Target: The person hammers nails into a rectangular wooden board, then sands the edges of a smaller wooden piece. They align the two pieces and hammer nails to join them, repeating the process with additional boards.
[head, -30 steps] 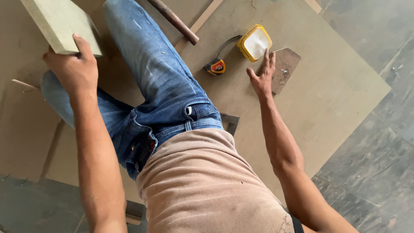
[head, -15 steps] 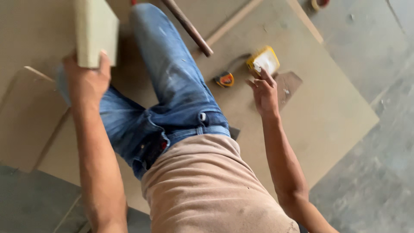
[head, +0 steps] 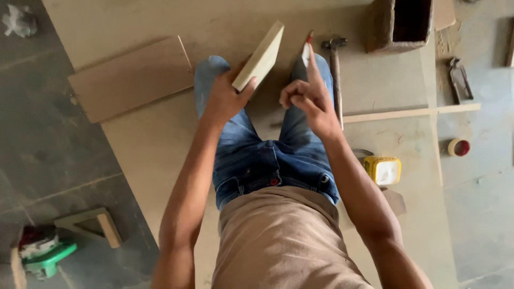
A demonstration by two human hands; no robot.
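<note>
A pale, thick rectangular board piece [head: 261,56] sits tilted in the left hand [head: 225,99], the grip closed on its lower end with the thumb across the near face, above the person's knees in blue jeans [head: 257,150]. Just beside it the right hand [head: 310,101] is curled with the index finger stretched up, its tip white with what looks like glue; whether the small red-tipped thing at that fingertip is held or lies behind cannot be made out. The person sits on a large tan sheet of board [head: 144,155] laid on a grey tiled floor [head: 48,144]. On the sheet lie a smaller flat panel [head: 131,77] to the left, a hammer [head: 335,69] just right of the right hand, a long thin wooden strip [head: 409,112], and a yellow tub [head: 383,170] holding white paste, open, near the right forearm. A hollow wooden box [head: 399,24] at the top edge is cut off and its inside is dark. Pliers [head: 460,77] and a small red-centred tape roll [head: 459,147] lie on the floor to the right; a green-and-white tool [head: 45,251] and a wooden triangle frame [head: 91,225] lie at lower left, the tool partly cut off.
</note>
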